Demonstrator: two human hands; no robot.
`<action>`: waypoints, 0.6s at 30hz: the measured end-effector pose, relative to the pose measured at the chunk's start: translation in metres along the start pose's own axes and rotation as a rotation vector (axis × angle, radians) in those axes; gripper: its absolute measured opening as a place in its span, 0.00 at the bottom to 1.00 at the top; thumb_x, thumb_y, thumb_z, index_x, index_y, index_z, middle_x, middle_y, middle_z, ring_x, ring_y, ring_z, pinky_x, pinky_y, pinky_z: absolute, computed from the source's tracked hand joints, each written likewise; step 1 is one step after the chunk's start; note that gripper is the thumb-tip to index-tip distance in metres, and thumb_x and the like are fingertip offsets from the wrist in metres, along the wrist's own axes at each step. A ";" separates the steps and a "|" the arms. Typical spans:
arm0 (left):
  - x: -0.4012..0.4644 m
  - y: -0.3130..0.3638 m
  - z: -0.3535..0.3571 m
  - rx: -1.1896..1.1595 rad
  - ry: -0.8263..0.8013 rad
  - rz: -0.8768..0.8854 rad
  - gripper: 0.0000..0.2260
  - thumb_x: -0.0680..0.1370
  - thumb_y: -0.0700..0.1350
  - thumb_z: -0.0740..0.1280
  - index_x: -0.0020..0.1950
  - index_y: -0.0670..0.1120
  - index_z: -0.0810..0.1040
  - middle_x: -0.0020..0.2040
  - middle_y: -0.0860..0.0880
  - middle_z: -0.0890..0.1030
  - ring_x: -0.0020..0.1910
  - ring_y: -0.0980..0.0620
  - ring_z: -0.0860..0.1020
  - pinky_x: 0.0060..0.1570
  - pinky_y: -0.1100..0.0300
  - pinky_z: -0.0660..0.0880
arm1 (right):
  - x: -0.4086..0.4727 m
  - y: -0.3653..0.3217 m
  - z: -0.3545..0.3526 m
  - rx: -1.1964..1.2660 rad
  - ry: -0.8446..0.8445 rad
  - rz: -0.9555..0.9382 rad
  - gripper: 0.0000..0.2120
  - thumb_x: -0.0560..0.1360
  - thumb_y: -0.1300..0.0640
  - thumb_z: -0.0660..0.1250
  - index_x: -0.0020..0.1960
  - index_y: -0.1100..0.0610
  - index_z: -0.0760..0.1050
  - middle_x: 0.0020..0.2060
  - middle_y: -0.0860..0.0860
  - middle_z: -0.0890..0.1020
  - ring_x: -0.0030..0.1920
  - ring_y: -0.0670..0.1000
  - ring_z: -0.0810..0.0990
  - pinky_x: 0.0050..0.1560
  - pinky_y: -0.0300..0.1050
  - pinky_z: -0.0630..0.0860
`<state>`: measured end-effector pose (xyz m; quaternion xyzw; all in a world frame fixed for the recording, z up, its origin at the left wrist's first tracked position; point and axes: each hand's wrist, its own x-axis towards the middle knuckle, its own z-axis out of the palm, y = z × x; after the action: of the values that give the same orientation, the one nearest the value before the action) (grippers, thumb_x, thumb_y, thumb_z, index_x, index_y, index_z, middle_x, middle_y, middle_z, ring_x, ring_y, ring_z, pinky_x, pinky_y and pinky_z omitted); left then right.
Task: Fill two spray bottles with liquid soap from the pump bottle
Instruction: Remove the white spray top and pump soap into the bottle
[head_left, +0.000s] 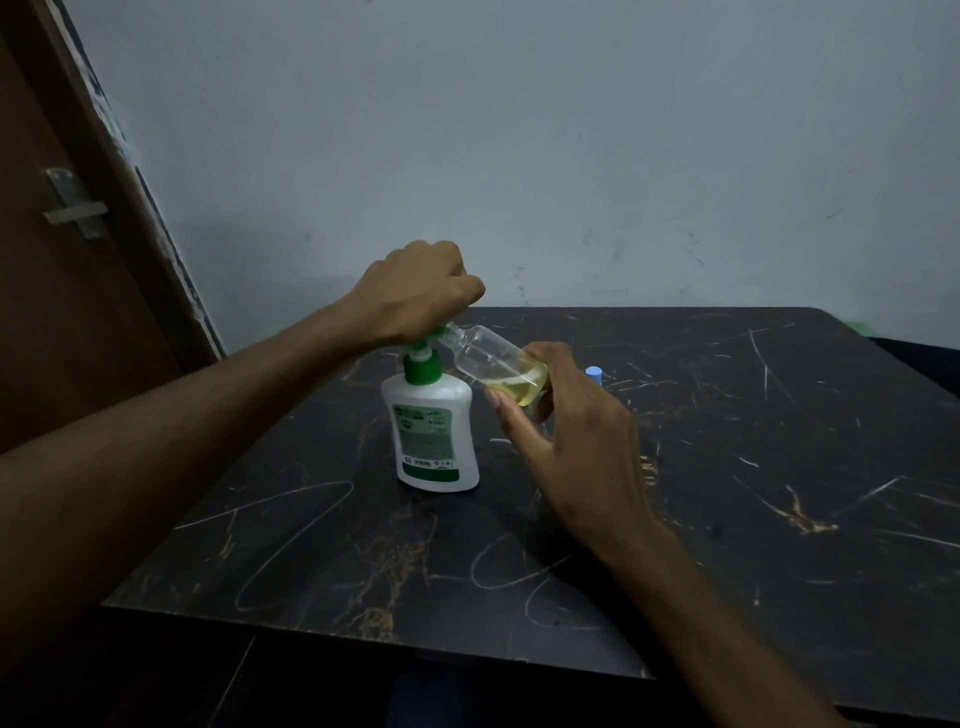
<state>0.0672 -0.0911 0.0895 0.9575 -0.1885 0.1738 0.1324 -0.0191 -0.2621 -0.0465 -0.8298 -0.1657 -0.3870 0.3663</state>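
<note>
A scratched black marble-patterned bench (727, 467) is seen against a pale grey wall (519, 130), a brown door (62, 286) at the frame's left. At centre, a white pump bottle (434, 436) with a green pump (422, 358) stands upright. A clear spray bottle (496, 366), tilted and holding some yellow liquid, is pinched by the right hand (566, 441), its mouth at the nozzle. The left hand (415, 291), fingers curled, is pressed on the pump. A blue cap (594, 373) is partly hidden behind.

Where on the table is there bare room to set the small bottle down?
The right half of the table is bare, as is the near strip in front of the pump bottle. It is crowded around that bottle, where both hands, the small bottle and a blue cap cluster.
</note>
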 end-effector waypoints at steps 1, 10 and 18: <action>0.000 -0.001 -0.001 -0.004 0.002 0.002 0.14 0.71 0.53 0.58 0.32 0.48 0.57 0.29 0.48 0.64 0.32 0.46 0.61 0.35 0.52 0.58 | 0.000 0.000 0.000 0.003 -0.003 -0.001 0.17 0.80 0.43 0.69 0.64 0.50 0.72 0.46 0.40 0.77 0.41 0.40 0.75 0.40 0.36 0.74; 0.000 -0.003 0.002 -0.050 0.012 0.006 0.15 0.70 0.53 0.58 0.31 0.48 0.56 0.29 0.49 0.63 0.32 0.47 0.60 0.35 0.51 0.58 | 0.000 -0.001 0.000 -0.004 -0.003 0.004 0.17 0.80 0.43 0.69 0.64 0.50 0.72 0.45 0.40 0.77 0.41 0.41 0.76 0.40 0.39 0.75; 0.000 0.000 -0.001 -0.050 0.031 0.018 0.15 0.71 0.52 0.59 0.31 0.48 0.56 0.29 0.49 0.63 0.32 0.47 0.60 0.35 0.51 0.58 | 0.001 0.001 0.001 -0.007 -0.011 0.010 0.18 0.80 0.43 0.69 0.65 0.50 0.72 0.47 0.42 0.81 0.42 0.40 0.76 0.41 0.37 0.75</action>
<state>0.0668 -0.0912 0.0908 0.9493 -0.1992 0.1852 0.1576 -0.0175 -0.2620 -0.0464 -0.8340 -0.1621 -0.3812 0.3645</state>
